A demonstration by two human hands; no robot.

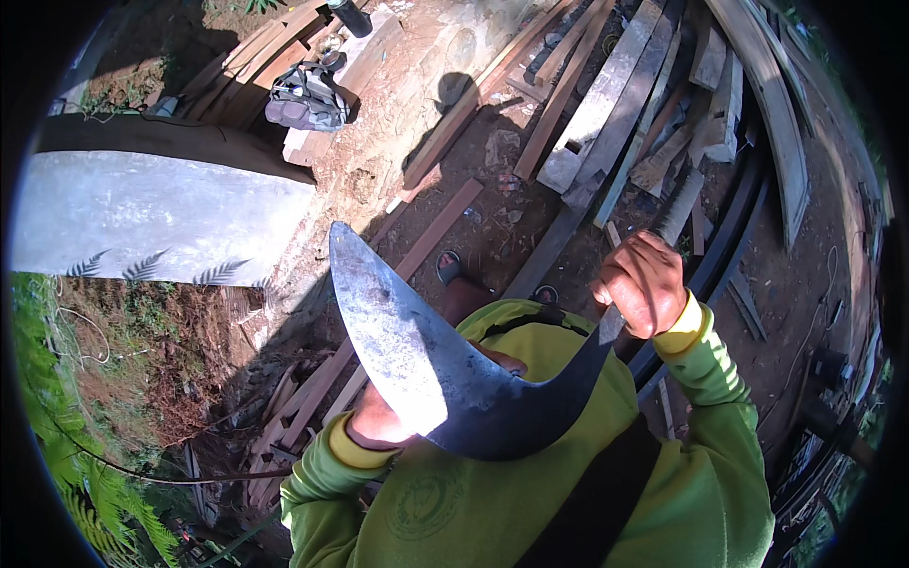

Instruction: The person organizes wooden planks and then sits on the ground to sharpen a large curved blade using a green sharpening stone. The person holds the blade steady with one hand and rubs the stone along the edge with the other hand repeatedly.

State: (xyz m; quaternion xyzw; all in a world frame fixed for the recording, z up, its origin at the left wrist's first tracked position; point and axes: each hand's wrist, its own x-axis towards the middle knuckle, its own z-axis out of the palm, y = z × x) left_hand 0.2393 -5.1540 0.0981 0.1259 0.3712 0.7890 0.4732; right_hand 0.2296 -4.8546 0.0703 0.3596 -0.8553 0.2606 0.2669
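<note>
A large curved machete (pixel 398 331) with a broad, worn grey metal blade lies across the front of my body. Its wide tip points up and to the left, and sunlight brightens the left part of the blade. My right hand (pixel 646 286) is closed around its long handle (pixel 680 206), which continues beyond my fist toward the upper right. Behind the blade is my left hand (pixel 379 419), showing mostly at the wrist near the lower edge. What looks like a fingertip shows over the inner edge; the other fingers are hidden.
Loose timber beams (pixel 606 104) and planks (pixel 440 227) lie on the dirt around my sandalled feet. A pale flat slab (pixel 161 213) stands at left, with ferns (pixel 71 454) below it. A grey patterned bag (pixel 308 97) and a dark cylindrical container (pixel 350 17) sit at upper left.
</note>
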